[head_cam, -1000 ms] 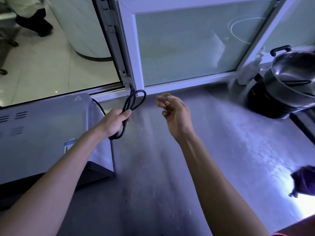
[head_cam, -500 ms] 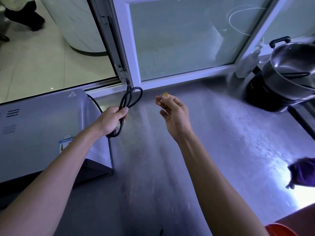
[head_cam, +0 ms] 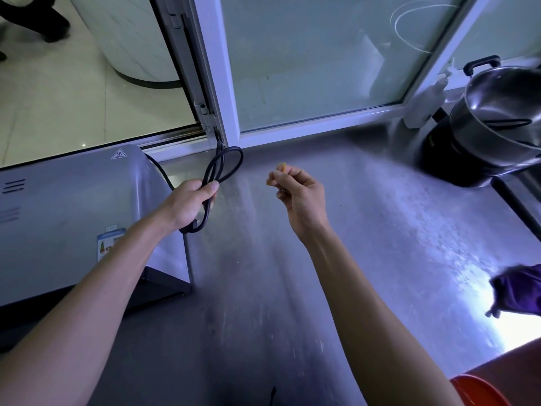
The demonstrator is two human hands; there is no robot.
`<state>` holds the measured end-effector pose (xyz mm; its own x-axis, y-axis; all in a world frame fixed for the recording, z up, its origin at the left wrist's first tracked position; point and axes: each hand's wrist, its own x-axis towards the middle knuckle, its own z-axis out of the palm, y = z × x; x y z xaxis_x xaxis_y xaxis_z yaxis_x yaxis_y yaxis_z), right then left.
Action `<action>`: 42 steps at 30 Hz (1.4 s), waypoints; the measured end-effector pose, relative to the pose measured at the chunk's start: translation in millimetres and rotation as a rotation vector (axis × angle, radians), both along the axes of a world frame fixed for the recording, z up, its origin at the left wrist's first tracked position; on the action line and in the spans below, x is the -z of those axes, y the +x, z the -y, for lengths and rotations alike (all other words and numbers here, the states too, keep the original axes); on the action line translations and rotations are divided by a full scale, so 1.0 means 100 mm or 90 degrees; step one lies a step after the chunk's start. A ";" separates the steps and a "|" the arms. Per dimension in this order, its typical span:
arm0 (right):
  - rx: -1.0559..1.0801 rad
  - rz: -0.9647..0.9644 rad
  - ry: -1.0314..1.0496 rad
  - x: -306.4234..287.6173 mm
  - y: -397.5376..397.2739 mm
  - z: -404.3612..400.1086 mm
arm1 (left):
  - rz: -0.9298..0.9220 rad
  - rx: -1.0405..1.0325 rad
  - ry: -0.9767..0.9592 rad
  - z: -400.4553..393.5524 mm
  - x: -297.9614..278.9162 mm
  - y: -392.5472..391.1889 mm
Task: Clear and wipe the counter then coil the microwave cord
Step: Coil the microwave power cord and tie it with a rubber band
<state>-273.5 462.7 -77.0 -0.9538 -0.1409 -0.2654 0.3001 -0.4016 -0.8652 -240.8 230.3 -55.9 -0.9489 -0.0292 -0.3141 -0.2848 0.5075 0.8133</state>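
My left hand (head_cam: 187, 205) grips the black microwave cord (head_cam: 227, 167), gathered into a few loops that stick out above and below my fist. The cord runs from behind the silver microwave (head_cam: 73, 218) at the left. My right hand (head_cam: 298, 194) is raised over the steel counter (head_cam: 366, 230) to the right of the coil. Its thumb and fingertips pinch a small yellow rubber band (head_cam: 283, 165), mostly hidden by the fingers.
A steel pot (head_cam: 503, 118) on a black cooker stands at the back right, with a white bottle (head_cam: 424, 106) beside it. A purple cloth (head_cam: 518, 290) lies at the right edge. An orange object (head_cam: 480, 391) shows at the bottom right. Window frames close off the back.
Both hands hold almost still with the coil and the band. The rubber band looked like an open ring a second ago and is now bunched at my fingertips.
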 end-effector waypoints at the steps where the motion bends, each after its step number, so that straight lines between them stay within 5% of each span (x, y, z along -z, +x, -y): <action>1: 0.002 0.002 -0.005 0.00 0.00 0.00 | 0.000 -0.001 0.000 0.00 0.00 0.00; 13: -0.001 0.053 -0.097 0.06 -0.01 0.04 | 0.020 -0.017 0.010 0.00 0.06 0.02; 42: 0.013 0.011 -0.062 0.04 0.05 -0.01 | 0.041 -0.012 -0.001 0.02 0.12 0.06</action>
